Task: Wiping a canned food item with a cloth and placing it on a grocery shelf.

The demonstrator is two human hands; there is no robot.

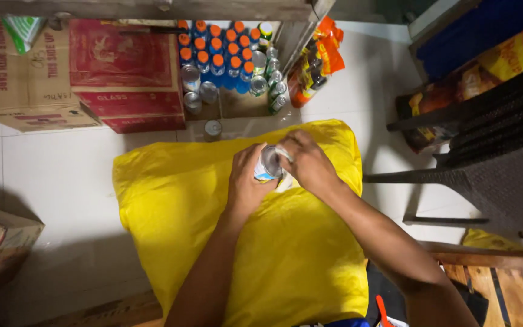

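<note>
1. Yellow plastic sack (286, 254), full and bulging, lies on the white tiled floor (49, 175) in front of the person; both forearms reach out over it from the lower edge of the view.
2. Left hand (246, 181) is wrapped around the side of a small metal can (268, 163), its grip closed on the can's blue-and-white body, the silver top tilted toward the camera.
3. Right hand (307, 162) comes in from the right with the wrist bent, its fingers curled over the can's top and far side; its grip also closes on the can, together with a bit of pale wrapping that I cannot make out clearly.
4. Can sits between both hands, just above the sack's upper middle.
5. Beyond the sack, a low tray (237, 103) holds blue bottles with orange caps (216, 57) in rows, with more silver cans (192, 79) beside them.
6. Red carton (125, 72) and a brown cardboard box (22, 72) stand left of the tray, both shut.
7. Dark woven chair (485, 145) stands to the right.
</note>
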